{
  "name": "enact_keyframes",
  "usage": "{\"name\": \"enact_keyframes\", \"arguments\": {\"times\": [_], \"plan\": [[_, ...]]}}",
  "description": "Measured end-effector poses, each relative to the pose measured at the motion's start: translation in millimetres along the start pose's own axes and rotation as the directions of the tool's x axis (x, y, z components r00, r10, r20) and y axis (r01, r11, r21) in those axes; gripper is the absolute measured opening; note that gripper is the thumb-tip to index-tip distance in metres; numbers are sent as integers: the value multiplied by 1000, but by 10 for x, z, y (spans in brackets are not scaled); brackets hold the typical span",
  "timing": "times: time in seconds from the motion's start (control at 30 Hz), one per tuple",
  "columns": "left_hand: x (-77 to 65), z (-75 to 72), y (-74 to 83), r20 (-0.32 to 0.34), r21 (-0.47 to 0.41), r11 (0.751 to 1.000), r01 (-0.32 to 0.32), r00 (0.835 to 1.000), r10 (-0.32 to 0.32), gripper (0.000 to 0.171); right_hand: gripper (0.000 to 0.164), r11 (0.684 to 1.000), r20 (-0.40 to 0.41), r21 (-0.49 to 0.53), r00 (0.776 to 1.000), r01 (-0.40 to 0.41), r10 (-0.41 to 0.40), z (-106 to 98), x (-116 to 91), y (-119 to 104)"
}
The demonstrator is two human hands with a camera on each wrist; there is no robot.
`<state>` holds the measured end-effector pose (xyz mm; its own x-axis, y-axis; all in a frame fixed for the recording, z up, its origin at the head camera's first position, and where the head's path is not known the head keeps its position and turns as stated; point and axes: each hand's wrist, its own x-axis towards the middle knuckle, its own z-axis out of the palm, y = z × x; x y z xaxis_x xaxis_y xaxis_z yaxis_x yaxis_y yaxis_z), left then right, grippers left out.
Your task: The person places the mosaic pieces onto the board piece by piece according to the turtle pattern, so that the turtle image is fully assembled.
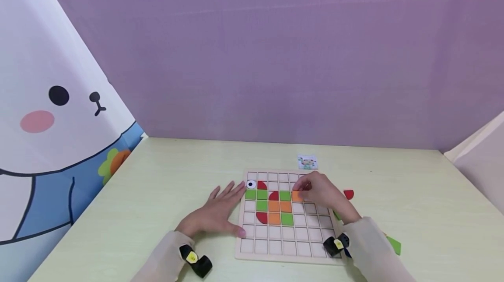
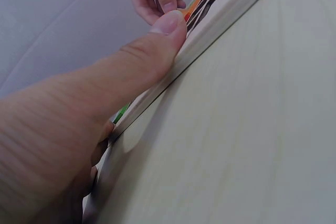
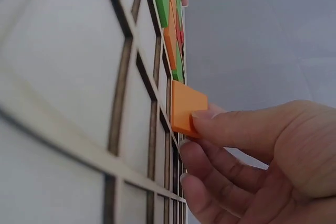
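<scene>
Head view shows the right hand (image 1: 323,193), grip closed in a thumb-and-finger pinch on an orange tile (image 1: 297,196), at the grid board (image 1: 273,246) just right of a green tile (image 1: 285,195); the left hand (image 1: 214,215), grip spread and holding nothing, touches the board's left edge.

On or over one grid board (image 1: 274,245), five green squares (image 1: 261,206), four orange squares (image 1: 285,206), three red curved tiles (image 1: 261,217) and one eye tile (image 1: 250,184) are counted; one card (image 1: 307,162) is seen.

Soft light, dimmer wrist views
</scene>
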<state>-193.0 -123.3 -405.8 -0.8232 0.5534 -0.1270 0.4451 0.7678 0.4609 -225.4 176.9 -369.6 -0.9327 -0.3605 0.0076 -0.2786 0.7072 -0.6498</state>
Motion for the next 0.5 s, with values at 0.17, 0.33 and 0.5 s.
{"name": "enact_keyframes", "arguments": {"times": [0.17,0.33,0.5], "plan": [[5,2,9,1,-3,1000,2,1000,-2,113,15,1000,-18,-7,1000,7,-7,9,9,24],[14,10,6,-3,-2,1000,-5,1000,5,113,15,1000,-17,-14,1000,7,-8,21,4,30],[19,12,1,-2,7,1000,-9,1000,9,112,16,1000,-10,-22,1000,-7,7,30,-10,25]]}}
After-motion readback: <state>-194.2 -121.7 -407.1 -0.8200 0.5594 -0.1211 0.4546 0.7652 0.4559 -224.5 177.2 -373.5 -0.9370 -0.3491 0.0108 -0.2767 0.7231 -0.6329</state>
